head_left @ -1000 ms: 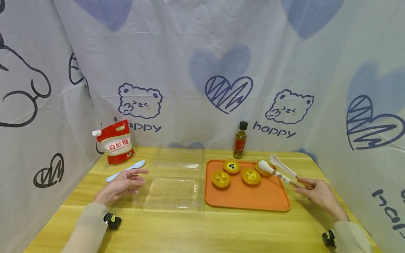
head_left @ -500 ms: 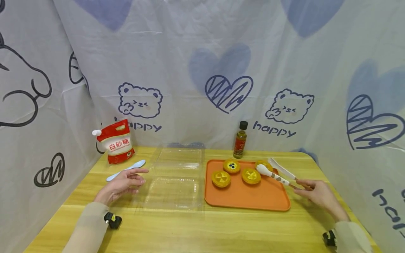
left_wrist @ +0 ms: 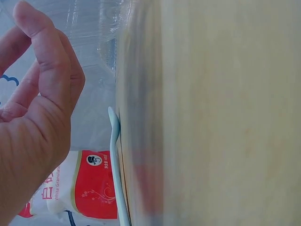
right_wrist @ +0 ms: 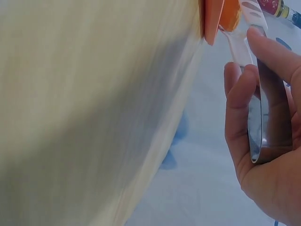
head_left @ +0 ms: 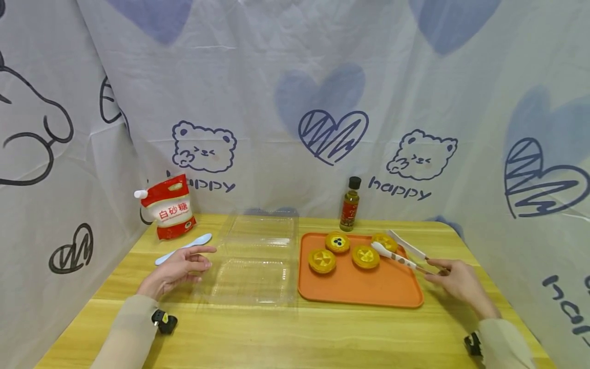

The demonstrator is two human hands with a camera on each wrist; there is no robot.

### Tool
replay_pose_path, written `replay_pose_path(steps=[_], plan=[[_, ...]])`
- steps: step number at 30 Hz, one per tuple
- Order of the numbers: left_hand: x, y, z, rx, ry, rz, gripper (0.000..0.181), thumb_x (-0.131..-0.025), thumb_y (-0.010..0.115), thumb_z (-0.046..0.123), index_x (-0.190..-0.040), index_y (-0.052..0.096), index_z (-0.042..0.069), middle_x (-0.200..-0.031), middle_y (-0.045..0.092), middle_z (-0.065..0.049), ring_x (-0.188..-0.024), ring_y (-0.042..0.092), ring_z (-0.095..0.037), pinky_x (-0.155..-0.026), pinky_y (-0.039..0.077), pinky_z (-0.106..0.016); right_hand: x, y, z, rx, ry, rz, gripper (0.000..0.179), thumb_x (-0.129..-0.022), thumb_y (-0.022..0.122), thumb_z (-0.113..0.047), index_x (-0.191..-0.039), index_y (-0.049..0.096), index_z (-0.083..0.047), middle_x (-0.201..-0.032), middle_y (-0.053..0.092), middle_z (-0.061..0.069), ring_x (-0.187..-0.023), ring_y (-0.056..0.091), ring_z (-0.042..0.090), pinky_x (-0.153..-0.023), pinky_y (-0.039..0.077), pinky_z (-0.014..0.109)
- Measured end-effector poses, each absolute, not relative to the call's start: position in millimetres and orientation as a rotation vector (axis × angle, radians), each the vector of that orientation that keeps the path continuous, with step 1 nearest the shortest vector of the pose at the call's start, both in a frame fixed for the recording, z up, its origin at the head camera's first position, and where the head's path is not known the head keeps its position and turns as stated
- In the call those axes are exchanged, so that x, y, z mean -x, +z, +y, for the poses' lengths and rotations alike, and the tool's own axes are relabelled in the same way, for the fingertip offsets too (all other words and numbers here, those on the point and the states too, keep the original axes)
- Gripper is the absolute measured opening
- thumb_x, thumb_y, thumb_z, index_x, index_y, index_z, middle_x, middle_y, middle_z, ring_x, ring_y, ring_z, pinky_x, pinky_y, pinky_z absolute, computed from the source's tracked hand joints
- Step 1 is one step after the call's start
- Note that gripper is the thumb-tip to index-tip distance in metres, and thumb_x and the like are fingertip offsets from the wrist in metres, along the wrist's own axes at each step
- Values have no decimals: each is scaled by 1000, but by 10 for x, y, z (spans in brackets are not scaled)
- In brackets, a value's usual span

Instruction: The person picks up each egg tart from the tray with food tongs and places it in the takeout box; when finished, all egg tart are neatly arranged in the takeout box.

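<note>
My right hand [head_left: 455, 281] grips a pair of tongs [head_left: 400, 259] with white ends and a metal handle, thumb on one arm and fingers on the other. The spread tips stand either side of the back-right egg tart [head_left: 383, 240] on an orange tray [head_left: 350, 293]. In the right wrist view the tongs' metal bend [right_wrist: 268, 146] lies against the palm. My left hand [head_left: 177, 269] holds nothing, its fingers loosely bent. It hovers between a pale blue spoon-like utensil [head_left: 201, 240] and a clear plastic box [head_left: 258, 306] that lies unfolded.
Three more tarts share the tray: one with dark berries [head_left: 338, 242], two with yellow pieces on top, at the front left [head_left: 322, 261] and middle [head_left: 365, 258]. A black-capped bottle [head_left: 349, 211] stands behind. A red and white sugar bag [head_left: 173, 210] stands at the back left.
My right hand has moved slightly left, and the tongs' tips have come down from above the tray to both sides of the back-right tart. The left hand stays where it was.
</note>
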State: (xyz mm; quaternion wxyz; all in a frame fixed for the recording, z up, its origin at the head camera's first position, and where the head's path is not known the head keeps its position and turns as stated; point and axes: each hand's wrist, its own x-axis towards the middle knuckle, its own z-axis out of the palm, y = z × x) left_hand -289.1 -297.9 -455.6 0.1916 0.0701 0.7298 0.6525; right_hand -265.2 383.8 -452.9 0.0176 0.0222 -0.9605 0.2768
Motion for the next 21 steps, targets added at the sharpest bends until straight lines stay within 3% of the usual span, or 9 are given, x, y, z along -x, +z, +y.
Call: replay_pose_path(steps=[11,18,21], plan=[[2879,-4558,-2974,-160,1820,2071,58,-93,66,9,-144,41,-1,-99,62,-4,-87,61,-18,-70,58,-30,2636,-4560,3824,-89,822,-2935,50,-88,73,-29,-128,63,0,-104,71,20,-81,62,18,-52,42,25],[2912,-4589,-2983,-149,1823,2074,59,-93,66,9,-145,39,-1,-98,62,-3,-87,60,-18,-71,58,-29,2614,-4573,3817,-57,843,-2867,48,-90,72,-26,-129,63,0,-85,68,9,-54,44,10,-45,37,24],[2934,-4603,-2983,-166,1828,2067,60,-93,65,8,-146,37,-2,-97,63,-3,-86,61,-17,-69,57,-28,2601,-4553,3807,-33,862,-2867,49,-90,71,-28,-130,62,-1,-84,67,10,-56,43,11,-46,36,25]])
